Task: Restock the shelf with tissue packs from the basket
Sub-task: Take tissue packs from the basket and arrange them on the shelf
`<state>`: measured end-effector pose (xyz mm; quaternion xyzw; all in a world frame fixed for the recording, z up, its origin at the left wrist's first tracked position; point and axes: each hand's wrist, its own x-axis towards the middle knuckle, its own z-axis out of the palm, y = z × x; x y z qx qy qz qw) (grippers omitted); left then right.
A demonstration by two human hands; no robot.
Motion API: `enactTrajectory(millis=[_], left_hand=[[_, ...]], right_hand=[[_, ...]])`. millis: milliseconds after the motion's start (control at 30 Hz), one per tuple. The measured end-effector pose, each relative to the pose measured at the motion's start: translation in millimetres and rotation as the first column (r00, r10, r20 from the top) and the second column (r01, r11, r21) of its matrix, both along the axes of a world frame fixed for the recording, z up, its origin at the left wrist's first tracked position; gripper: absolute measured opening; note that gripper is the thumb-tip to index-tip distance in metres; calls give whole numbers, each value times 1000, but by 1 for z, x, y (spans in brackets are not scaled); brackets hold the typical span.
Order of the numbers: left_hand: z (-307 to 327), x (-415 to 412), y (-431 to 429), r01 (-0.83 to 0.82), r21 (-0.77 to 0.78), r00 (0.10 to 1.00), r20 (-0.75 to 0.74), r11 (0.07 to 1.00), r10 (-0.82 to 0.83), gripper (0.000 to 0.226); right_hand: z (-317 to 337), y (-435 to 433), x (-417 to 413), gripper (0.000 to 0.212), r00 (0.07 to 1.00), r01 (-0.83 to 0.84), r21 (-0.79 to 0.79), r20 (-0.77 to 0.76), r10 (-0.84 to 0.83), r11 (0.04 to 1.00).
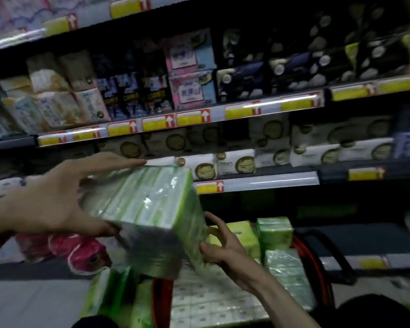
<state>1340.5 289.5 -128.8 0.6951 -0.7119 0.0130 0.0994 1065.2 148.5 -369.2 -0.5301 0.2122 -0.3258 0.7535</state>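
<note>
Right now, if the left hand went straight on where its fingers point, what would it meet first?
Probably the white tissue packs on the shelf: the left hand, holding the green tissue pack, points its fingers at them. Depth is unclear.

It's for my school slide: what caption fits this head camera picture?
Left hand and right hand hold a green tissue pack above the basket.
</note>
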Motion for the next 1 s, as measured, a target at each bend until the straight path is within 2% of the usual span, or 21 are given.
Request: enactTrajectory(millis=[100,167,233,367,433,567,633,733,767,833,900,967,1000], left_hand=[[25,-77,-41,228,37,973,-55,973,-226,106],[35,-99,-68,358,46,931,-92,933,-353,97],[37,-113,-94,402,61,914,-84,914,-397,94],[31,-143,-142,459,133,886,-141,878,-442,91],[24,-161,-159,480,162,875,-162,862,-457,90],[4,-203,-187,528,137,843,-209,838,-496,80],[-11,-223,-201,524,-7,820,-265,852,-507,77],[-37,-240,-216,428,-183,738,-494,885,-459,79],[-48,-242,-220,396,-194,725,-533,897,-435,81],[-71,-242,-222,342,-172,763,-523,924,-380,82],[-98,-243,-217,254,-169,785,-539,952,-305,80],[-126,-250,-209,132,-139,728,-658,981,-191,79],[-139,-256,-205,70,-91,671,-733,993,-114,79]], right_hand=[[-6,-4,-25,75,1000,28,-121,-3,-29,992],[-2,-8,-42,90,998,52,-195,-14,-56,979],[4,-13,-62,115,994,111,-242,14,-111,964],[21,-12,-99,132,975,220,-277,29,-221,935],[24,-11,-112,131,968,243,-252,2,-251,937],[15,-21,-138,112,892,444,-183,3,-452,877],[8,-27,-150,105,854,518,-93,18,-519,850],[3,-31,-160,103,804,560,176,118,-582,809],[4,-32,-163,99,783,553,272,154,-603,788],[3,-36,-170,80,740,506,457,206,-641,732],[-1,-41,-178,74,718,471,559,206,-665,682],[-4,-44,-185,78,667,479,641,179,-723,600],[-5,-44,-190,70,643,476,674,171,-746,565]])
